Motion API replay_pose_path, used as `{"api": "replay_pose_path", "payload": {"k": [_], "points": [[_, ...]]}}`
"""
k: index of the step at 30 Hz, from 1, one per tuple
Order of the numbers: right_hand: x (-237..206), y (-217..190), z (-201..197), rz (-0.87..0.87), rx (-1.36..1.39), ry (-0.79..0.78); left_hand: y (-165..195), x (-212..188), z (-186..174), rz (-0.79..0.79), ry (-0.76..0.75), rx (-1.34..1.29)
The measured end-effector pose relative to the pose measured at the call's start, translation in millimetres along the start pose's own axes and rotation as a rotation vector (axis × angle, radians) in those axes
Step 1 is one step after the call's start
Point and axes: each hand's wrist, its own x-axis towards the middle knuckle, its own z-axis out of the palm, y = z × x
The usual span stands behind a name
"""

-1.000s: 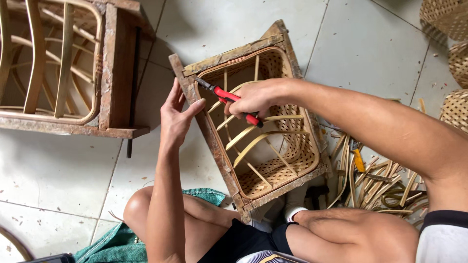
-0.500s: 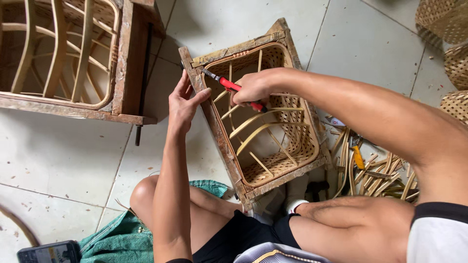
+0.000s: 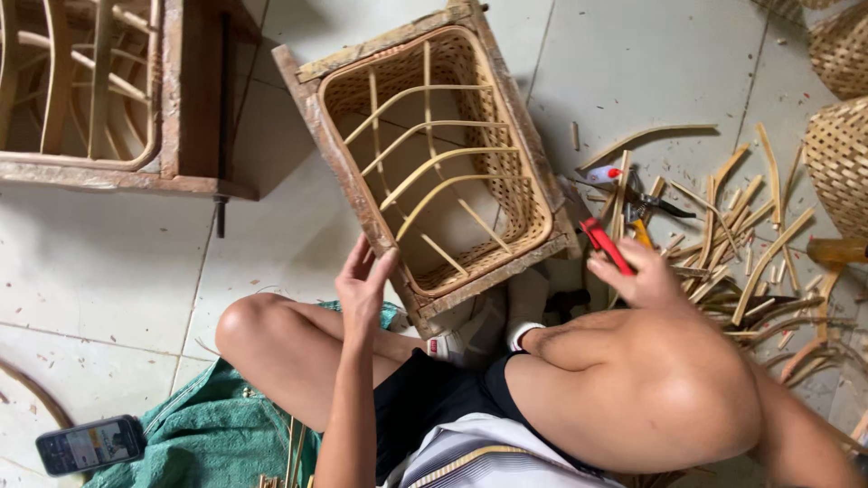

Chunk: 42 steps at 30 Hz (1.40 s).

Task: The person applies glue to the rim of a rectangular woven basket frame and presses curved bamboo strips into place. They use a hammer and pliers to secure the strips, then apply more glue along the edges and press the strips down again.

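Observation:
A woven rattan basket (image 3: 348,176) in a worn wooden frame stands on the tiled floor in front of me, with curved cane ribs across its opening. My left hand (image 3: 363,282) rests on the frame's near left edge, fingers apart. My right hand (image 3: 633,271) is off to the right of the basket, closed around a red-handled tool (image 3: 604,244). My bare knees and dark shorts fill the lower part of the view.
A second wooden frame with cane ribs (image 3: 108,99) stands at the upper left. Cane offcuts (image 3: 750,253) and pliers (image 3: 646,203) litter the floor on the right, beside woven baskets (image 3: 836,154). A phone (image 3: 90,445) lies at lower left on the floor by a green cloth (image 3: 226,434).
My right hand has drawn back from over the basket to its right side, still holding the red-handled tool. My left hand slid down the frame toward me. The view shifted closer.

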Motion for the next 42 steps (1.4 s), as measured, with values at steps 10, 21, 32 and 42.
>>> {"api": "replay_pose_path", "payload": {"k": [10,21,32,42], "points": [[-63,82,88,-0.11,0.067,0.303,5,1,6,0.024,0.03,0.113],[58,325,87,0.478,-0.343,1.056,-21,-52,28,-0.023,0.127,0.133],[79,345,3,0.326,-0.002,1.279,-34,-25,-22,-0.352,0.265,-0.124],[115,364,-68,0.161,0.104,1.401,-30,-109,62,0.745,0.123,1.105]]}}
